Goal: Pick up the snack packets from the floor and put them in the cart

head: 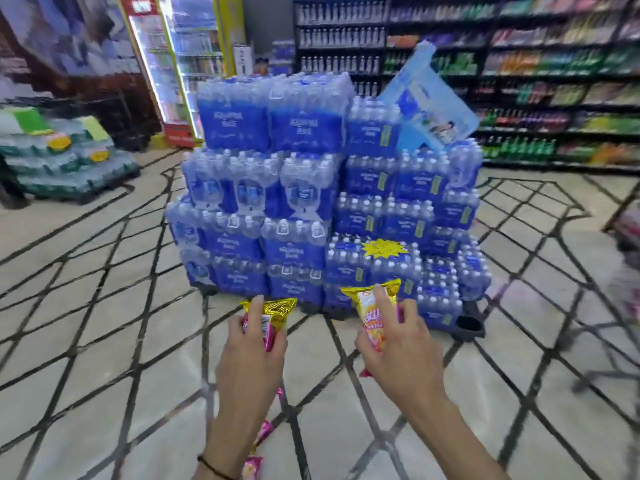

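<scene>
Tiled aisle, water packs (301,133) beyond the fingers (382,303): left hand (249,348) clasps a pink packet (272,315), right hand (401,348) an orange packet (370,317), so keep both grips firm.

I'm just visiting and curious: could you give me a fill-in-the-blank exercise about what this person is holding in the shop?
The left hand grips a pink foil snack packet whose crimped top is coloured ____.
The right hand grips an orange foil snack packet, so ____ hands are occupied.
More pink snack packets lie on the tiled floor beside the ____ forearm.
Ahead stands a stack of shrink-wrapped bottle packs with ____ labels.
Missing words: gold, both, left, blue.
</scene>
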